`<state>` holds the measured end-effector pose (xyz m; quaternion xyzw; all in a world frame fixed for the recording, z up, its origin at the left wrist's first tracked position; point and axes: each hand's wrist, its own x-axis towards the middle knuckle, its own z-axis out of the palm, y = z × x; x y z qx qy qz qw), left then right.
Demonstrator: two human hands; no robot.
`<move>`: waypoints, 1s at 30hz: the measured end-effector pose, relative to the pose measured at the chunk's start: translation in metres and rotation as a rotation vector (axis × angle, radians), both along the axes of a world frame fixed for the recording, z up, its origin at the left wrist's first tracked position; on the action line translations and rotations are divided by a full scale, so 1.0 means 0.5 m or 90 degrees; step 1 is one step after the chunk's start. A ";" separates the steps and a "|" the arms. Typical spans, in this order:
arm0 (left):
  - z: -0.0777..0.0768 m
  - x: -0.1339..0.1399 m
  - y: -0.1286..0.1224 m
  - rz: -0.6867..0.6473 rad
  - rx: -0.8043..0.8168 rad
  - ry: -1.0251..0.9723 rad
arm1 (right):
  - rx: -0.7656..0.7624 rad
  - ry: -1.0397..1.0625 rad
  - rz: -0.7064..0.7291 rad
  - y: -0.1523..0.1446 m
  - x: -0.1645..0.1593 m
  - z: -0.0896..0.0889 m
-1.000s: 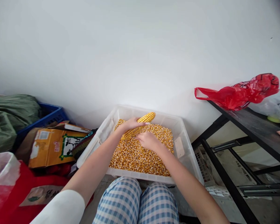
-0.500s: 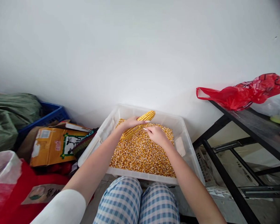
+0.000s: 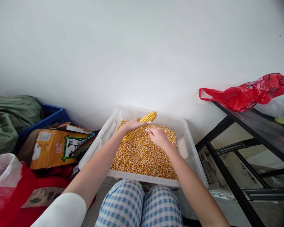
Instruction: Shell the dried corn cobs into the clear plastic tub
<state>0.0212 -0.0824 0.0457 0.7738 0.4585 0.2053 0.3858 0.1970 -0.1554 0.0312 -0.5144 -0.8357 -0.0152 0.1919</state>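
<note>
My left hand (image 3: 133, 123) is wrapped round a yellow ear of corn (image 3: 148, 117), which slants up to the right over the bin. The far end of the ear shows beyond the fingers, and its lower end pokes out beneath the palm. Close against the near side of the ear is my right hand (image 3: 157, 136), fingers curled in and thumb at the rows; whether anything is pinched there is too small to tell. Loose corn kernels (image 3: 144, 157) lie deep in a translucent plastic bin (image 3: 146, 179) below both hands.
A white wall rises behind the bin. To the left are a cardboard box (image 3: 52, 148), a blue crate (image 3: 54, 116) and a red and white bag (image 3: 11, 195). At the right, a black-framed table (image 3: 257, 121) carries a red plastic bag (image 3: 241, 94). My knees touch the bin's near side.
The far tip of the ear of corn has shifted very slightly left. Both hands keep nearly the same place and grip.
</note>
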 end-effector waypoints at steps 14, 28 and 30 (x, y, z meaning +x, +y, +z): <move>-0.004 0.002 0.002 0.034 -0.010 -0.007 | 0.004 -0.028 -0.037 -0.010 -0.011 0.011; -0.018 0.015 -0.002 0.025 0.030 0.026 | -0.039 -0.133 -0.107 -0.019 -0.039 -0.012; -0.020 0.018 -0.004 0.016 0.041 0.042 | -0.045 -0.161 -0.114 -0.021 -0.046 -0.019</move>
